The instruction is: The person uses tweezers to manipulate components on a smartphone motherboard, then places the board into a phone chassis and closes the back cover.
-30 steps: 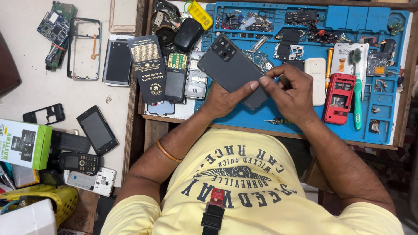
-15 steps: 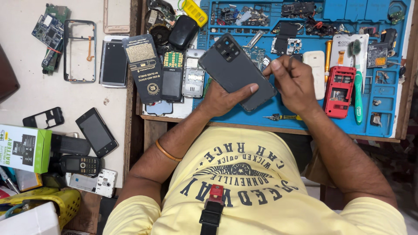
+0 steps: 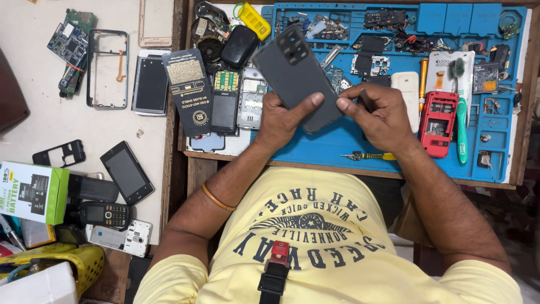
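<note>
A dark grey smartphone (image 3: 293, 76) lies back side up in my hands over the blue work mat (image 3: 337, 147), its camera cluster at the far end. My left hand (image 3: 286, 117) grips its near left edge, thumb pressed across the back. My right hand (image 3: 378, 115) pinches the near right corner, and a thin dark tool shows between its fingers. Both hands touch the phone at its near end.
Red phone frame (image 3: 437, 122) and green brush (image 3: 461, 126) lie right of my hand. A small yellow screwdriver (image 3: 368, 156) sits at the mat's near edge. Black card (image 3: 189, 90), phone parts and circuit boards crowd the left; a green box (image 3: 35, 191) and old phones (image 3: 126, 171) sit on the side table.
The phone and both hands have shifted slightly left and up on the mat. My right hand moved from the phone's right edge to its near corner.
</note>
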